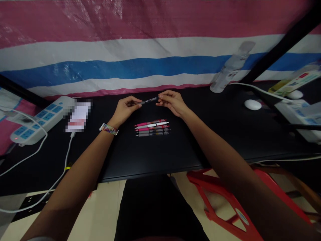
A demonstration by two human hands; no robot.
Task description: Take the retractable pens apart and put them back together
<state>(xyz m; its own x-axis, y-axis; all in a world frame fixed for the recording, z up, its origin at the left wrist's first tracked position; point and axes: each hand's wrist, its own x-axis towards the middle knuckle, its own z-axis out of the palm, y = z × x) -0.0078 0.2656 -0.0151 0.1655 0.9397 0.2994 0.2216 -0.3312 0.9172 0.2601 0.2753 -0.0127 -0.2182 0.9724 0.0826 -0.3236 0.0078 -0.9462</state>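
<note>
Hands meet over the black desk [155, 154], each pinching one end of a single dark pen [149, 100]. The left hand [124, 109] closes thumb and forefinger on the pen's left end; the right hand [172, 101] closes its fingertips on the right end. The pen spans the gap between the two grips, roughly level and clear of the desk surface. A two-ended pinch of this kind leaves the middle of the barrel free and steadies both halves at once; whether the halves are joined tight cannot be told at this size.

Just below the grips, toward the person, lies a row of pens [152, 127], parallel and touching side by side, tips all one way. The tidy stack keeps them within short reach of either hand. Count: five can be made out, though the lowest ones are dark against the desk and the number is not certain. With the held pen, that gives six.

A banded wrist strap [108, 129] sits on the left wrist. Left of the left grip, well apart, lie one phone [78, 117] on a white cable and one white power strip [37, 119]. Right of the right grip, well apart, stand one clear bottle [232, 67] and one white mouse [252, 104]. One red stool [225, 204] stands below the desk edge.
</note>
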